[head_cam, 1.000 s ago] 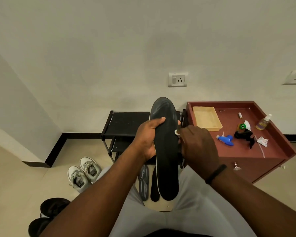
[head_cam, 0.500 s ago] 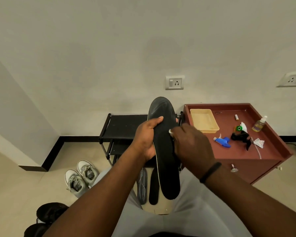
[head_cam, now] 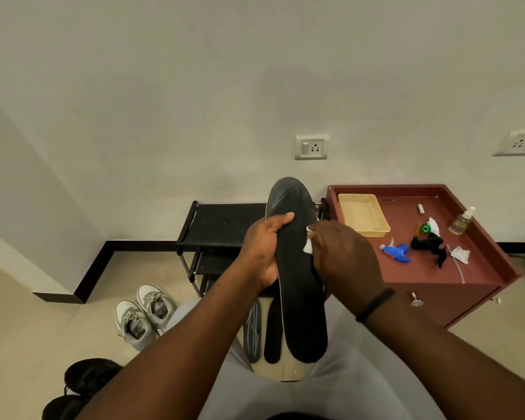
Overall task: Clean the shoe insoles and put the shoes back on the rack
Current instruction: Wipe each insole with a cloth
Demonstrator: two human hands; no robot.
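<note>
My left hand [head_cam: 262,248] grips a long black insole [head_cam: 300,301] by its left edge and holds it upright in front of me. My right hand [head_cam: 343,256] presses a small white wipe [head_cam: 308,247] against the insole's right side. Two more insoles, one grey [head_cam: 253,331] and one black [head_cam: 272,334], lie on the floor between my knees. The black shoe rack [head_cam: 222,225] stands against the wall behind the insole. A pair of white sneakers [head_cam: 143,313] sits on the floor to the left, with black shoes [head_cam: 85,380] nearer me.
A dark red cabinet [head_cam: 455,277] stands to the right of the rack. On its top lie a yellow tray [head_cam: 362,218], a blue spray head [head_cam: 397,253], a black spray head [head_cam: 429,244], a small bottle [head_cam: 461,221] and scraps. Wall sockets sit above.
My right hand with the wipe has slid left onto the insole's face and a little down. The view has shifted slightly; the left hand keeps its hold.
</note>
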